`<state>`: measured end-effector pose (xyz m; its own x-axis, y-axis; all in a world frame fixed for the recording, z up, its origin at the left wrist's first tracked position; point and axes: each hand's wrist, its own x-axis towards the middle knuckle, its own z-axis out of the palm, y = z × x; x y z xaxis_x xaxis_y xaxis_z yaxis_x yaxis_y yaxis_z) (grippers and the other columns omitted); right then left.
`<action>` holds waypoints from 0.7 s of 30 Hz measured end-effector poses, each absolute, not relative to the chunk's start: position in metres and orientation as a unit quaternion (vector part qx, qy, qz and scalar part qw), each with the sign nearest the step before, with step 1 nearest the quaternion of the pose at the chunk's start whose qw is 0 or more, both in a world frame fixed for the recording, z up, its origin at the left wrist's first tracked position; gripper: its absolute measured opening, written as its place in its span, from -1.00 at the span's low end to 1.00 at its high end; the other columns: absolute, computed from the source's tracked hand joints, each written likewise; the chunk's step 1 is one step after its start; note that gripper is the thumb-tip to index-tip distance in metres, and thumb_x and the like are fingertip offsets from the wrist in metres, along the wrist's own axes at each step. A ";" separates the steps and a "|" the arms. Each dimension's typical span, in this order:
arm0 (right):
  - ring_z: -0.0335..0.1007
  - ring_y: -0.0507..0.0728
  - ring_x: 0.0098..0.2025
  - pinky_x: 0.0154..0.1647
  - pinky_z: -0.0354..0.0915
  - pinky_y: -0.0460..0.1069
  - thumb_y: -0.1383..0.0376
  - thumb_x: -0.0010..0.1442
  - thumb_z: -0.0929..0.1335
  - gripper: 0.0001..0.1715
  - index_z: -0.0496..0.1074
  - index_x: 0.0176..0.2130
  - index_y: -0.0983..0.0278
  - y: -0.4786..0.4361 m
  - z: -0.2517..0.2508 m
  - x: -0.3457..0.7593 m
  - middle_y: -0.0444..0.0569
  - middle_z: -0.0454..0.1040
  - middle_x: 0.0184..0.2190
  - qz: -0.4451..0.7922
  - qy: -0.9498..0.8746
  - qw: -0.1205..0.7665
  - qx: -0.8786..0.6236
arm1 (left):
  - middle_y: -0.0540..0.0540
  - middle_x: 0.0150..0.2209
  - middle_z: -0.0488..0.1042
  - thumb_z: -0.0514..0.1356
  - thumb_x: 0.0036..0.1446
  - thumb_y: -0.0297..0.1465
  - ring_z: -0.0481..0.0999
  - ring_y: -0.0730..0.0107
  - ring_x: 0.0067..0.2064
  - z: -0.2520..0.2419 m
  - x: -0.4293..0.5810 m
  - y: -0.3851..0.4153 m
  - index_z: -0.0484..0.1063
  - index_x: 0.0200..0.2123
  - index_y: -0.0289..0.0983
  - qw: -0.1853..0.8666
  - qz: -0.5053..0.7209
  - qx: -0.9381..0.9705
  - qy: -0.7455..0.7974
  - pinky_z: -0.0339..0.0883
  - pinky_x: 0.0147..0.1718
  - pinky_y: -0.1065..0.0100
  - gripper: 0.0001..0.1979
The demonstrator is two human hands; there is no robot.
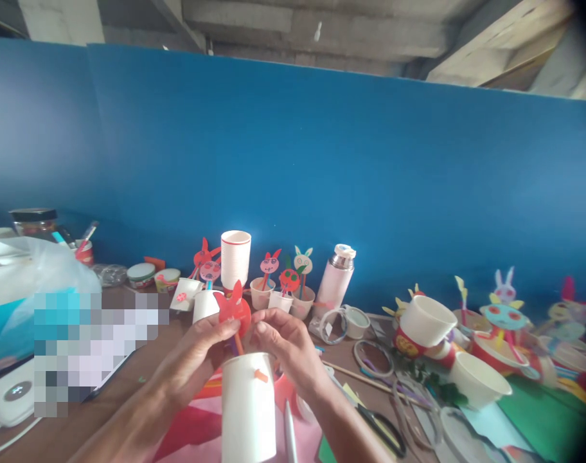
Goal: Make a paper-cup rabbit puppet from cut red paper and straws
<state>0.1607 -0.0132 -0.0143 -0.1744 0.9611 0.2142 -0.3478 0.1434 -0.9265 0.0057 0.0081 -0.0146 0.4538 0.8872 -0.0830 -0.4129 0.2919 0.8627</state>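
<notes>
My left hand is closed, its thumb and fingers pinching a red paper animal head with pointed ears. From beneath that head an orange strip runs down toward the mouth of a white paper cup. A small orange paper piece sticks to the cup's side. At the head's right edge, my right hand has its fingertips pressed together; whatever they hold is too small to name. Red and pink paper lies under the cup, with a white pen beside it.
Finished cup figures, a stack of cups and a thermos line the blue partition. Tape rolls, black-handled scissors and more cups crowd the right. A plastic bag and white device are left.
</notes>
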 end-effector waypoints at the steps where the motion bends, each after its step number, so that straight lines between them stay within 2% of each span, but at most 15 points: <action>1: 0.30 -0.04 -0.52 -0.43 0.23 -0.14 0.13 0.02 0.42 -0.65 0.42 -0.30 0.36 -0.013 -0.014 0.161 -0.13 0.42 -0.54 0.578 -0.497 0.570 -0.307 | -0.03 -0.44 0.47 0.20 0.05 -0.40 0.44 0.40 -0.41 -0.016 0.005 0.009 0.45 -0.36 -0.29 0.755 0.434 0.393 0.295 0.34 -0.37 0.37 -0.92; 3: 0.27 -0.05 -0.53 -0.46 0.20 -0.16 0.13 0.00 0.42 -0.65 0.43 -0.31 0.36 -0.012 -0.015 0.162 -0.15 0.39 -0.56 0.574 -0.491 0.573 -0.319 | 0.01 -0.48 0.42 0.21 0.04 -0.41 0.40 0.46 -0.47 -0.018 0.004 0.010 0.43 -0.41 -0.28 0.768 0.435 0.368 0.293 0.31 -0.46 0.41 -0.95; 5: 0.22 -0.06 -0.54 -0.50 0.16 -0.17 0.13 0.00 0.42 -0.67 0.43 -0.35 0.36 -0.011 -0.017 0.162 -0.17 0.35 -0.59 0.572 -0.494 0.569 -0.324 | 0.03 -0.53 0.37 0.21 0.04 -0.38 0.34 0.50 -0.51 -0.019 0.004 0.010 0.40 -0.48 -0.29 0.794 0.425 0.357 0.248 0.27 -0.50 0.43 -0.89; 10: 0.19 -0.07 -0.51 -0.50 0.14 -0.19 0.15 0.04 0.41 -0.72 0.43 -0.38 0.35 -0.014 -0.014 0.163 -0.17 0.32 -0.55 0.554 -0.519 0.566 -0.321 | 0.05 -0.60 0.26 0.31 -0.09 -0.34 0.22 0.52 -0.52 -0.017 0.007 0.005 0.35 -0.60 -0.30 0.835 0.395 0.374 0.082 0.23 -0.48 0.39 -0.78; 17: 0.32 0.00 -0.46 -0.40 0.29 -0.10 0.13 0.06 0.39 -0.66 0.41 -0.25 0.33 -0.023 -0.008 0.164 -0.12 0.36 -0.49 0.566 -0.551 0.537 -0.297 | 0.05 -0.69 0.25 0.39 -0.25 -0.27 0.18 0.50 -0.58 -0.019 0.012 -0.004 0.34 -0.65 -0.27 0.845 0.367 0.380 0.084 0.17 -0.52 0.37 -0.71; 21: 0.37 0.03 -0.41 -0.35 0.33 -0.05 0.14 0.06 0.39 -0.66 0.40 -0.22 0.31 -0.026 -0.007 0.162 -0.06 0.41 -0.40 0.556 -0.566 0.532 -0.296 | 0.04 -0.66 0.31 0.36 -0.19 -0.32 0.24 0.51 -0.58 -0.019 0.011 -0.004 0.42 -0.60 -0.28 0.829 0.390 0.386 0.106 0.17 -0.52 0.40 -0.79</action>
<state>0.1622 -0.0263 -0.0074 -0.2589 0.9266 0.2726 -0.2567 0.2061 -0.9443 0.0114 -0.0040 -0.0192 0.6735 0.7284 0.1255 -0.5648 0.3976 0.7231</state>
